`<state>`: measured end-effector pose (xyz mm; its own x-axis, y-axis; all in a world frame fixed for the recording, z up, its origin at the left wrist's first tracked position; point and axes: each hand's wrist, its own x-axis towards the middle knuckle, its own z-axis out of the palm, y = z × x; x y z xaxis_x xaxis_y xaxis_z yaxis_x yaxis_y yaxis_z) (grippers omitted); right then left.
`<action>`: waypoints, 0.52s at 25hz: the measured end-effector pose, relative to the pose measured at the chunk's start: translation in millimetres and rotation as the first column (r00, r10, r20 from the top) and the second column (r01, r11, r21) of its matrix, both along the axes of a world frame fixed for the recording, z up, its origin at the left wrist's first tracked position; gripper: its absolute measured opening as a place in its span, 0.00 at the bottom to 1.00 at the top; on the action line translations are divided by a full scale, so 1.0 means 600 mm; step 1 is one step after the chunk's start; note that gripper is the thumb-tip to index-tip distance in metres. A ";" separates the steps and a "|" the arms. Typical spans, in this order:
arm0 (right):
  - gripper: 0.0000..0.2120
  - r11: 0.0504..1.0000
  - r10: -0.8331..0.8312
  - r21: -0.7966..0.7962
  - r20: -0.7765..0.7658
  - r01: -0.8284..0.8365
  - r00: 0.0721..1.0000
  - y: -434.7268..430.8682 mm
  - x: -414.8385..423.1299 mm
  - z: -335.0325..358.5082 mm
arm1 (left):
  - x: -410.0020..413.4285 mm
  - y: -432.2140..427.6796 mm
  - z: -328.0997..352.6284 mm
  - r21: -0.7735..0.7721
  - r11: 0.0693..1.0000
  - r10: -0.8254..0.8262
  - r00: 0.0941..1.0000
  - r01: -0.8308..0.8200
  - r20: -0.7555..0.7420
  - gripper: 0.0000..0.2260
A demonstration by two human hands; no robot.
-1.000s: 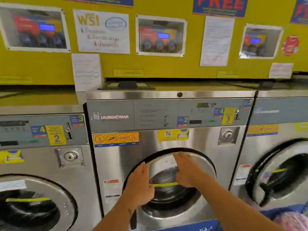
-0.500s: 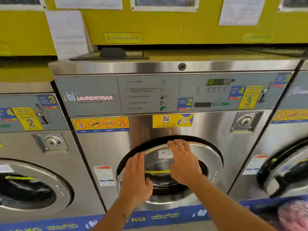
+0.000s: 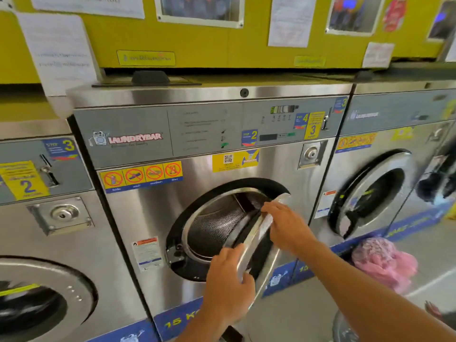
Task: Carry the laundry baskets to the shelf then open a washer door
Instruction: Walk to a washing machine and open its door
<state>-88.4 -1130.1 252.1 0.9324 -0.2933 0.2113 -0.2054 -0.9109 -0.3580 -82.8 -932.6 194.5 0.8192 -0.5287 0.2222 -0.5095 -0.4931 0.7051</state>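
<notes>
Door [image 3: 256,233] now swung open, both hands gripping its rim, drum [image 3: 217,225] exposed.

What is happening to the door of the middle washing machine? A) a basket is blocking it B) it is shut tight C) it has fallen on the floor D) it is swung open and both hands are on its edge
D: the round door stands swung out from the opening, so the holey drum shows, with the left hand and right hand gripping its rim.

close head view, angled down at washer front [image 3: 153,218]
</notes>
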 end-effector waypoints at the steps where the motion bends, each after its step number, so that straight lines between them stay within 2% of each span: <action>1: 0.22 0.999 -0.047 0.015 0.019 0.047 0.999 -0.007 -0.025 0.006 | -0.017 -0.001 0.000 -0.010 0.995 -0.100 0.995 0.100 0.000 0.25; 3: 0.16 0.986 -0.160 0.061 0.050 0.157 0.986 -0.015 -0.071 0.020 | -0.032 -0.004 -0.004 0.012 0.964 -0.265 0.963 0.265 0.042 0.23; 4: 0.15 0.977 -0.203 0.082 0.044 0.199 0.978 -0.016 -0.093 0.027 | -0.027 -0.007 -0.007 0.006 0.958 -0.288 0.956 0.288 0.051 0.22; 7: 0.27 0.978 -0.197 0.069 -0.006 0.197 0.980 -0.012 -0.149 0.025 | 0.015 -0.033 0.005 -0.065 0.967 -0.245 0.969 0.245 0.013 0.19; 8: 0.29 0.966 -0.235 0.108 0.004 0.233 0.972 -0.012 -0.168 0.016 | 0.030 -0.052 0.016 -0.060 0.966 -0.250 0.968 0.251 0.028 0.19; 10: 0.24 0.905 -0.377 0.225 0.039 0.360 0.925 -0.018 -0.197 -0.005 | 0.049 -0.097 0.047 0.012 0.947 -0.320 0.943 0.320 0.092 0.21; 13: 0.11 0.886 -0.443 0.172 0.042 0.430 0.895 -0.035 -0.218 -0.026 | 0.043 -0.189 0.103 0.195 0.850 -0.521 0.838 0.490 0.163 0.27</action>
